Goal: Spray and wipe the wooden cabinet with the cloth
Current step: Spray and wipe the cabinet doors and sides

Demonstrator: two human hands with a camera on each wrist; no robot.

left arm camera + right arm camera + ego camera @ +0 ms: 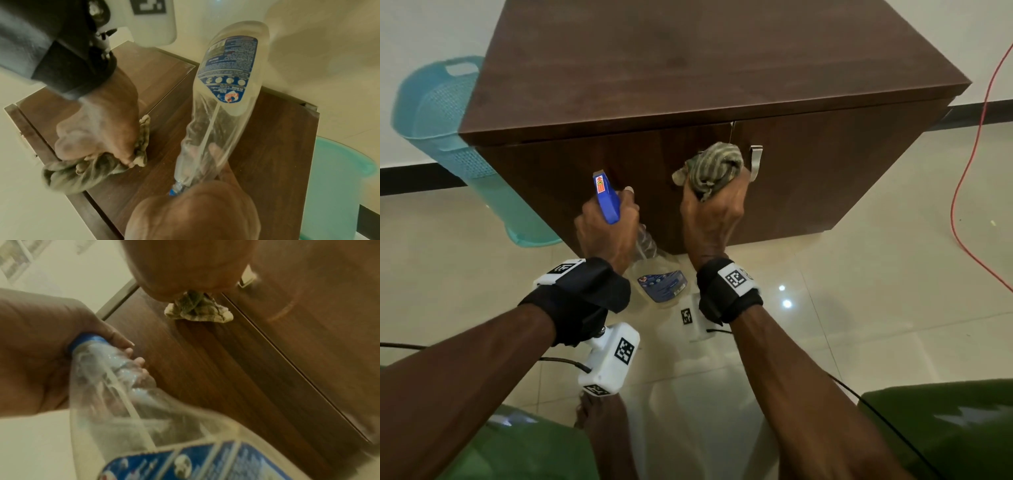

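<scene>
A dark brown wooden cabinet (688, 68) with two front doors stands before me. My left hand (606, 226) grips the neck of a clear spray bottle (657, 274) with a blue trigger head (606, 198), held close to the left door. The bottle's clear body and blue label (226, 68) fill the left wrist view. My right hand (710, 216) holds a bunched grey-green striped cloth (714, 168) against the upper part of the left door, beside the metal handle (755, 161). In the right wrist view the cloth (197, 309) touches the door beside the gap between the doors.
A turquoise plastic basket (445, 113) stands left of the cabinet against the white wall. A red cable (972, 164) runs over the shiny tiled floor at the right. My bare foot (602, 421) and green-clad knees are at the bottom.
</scene>
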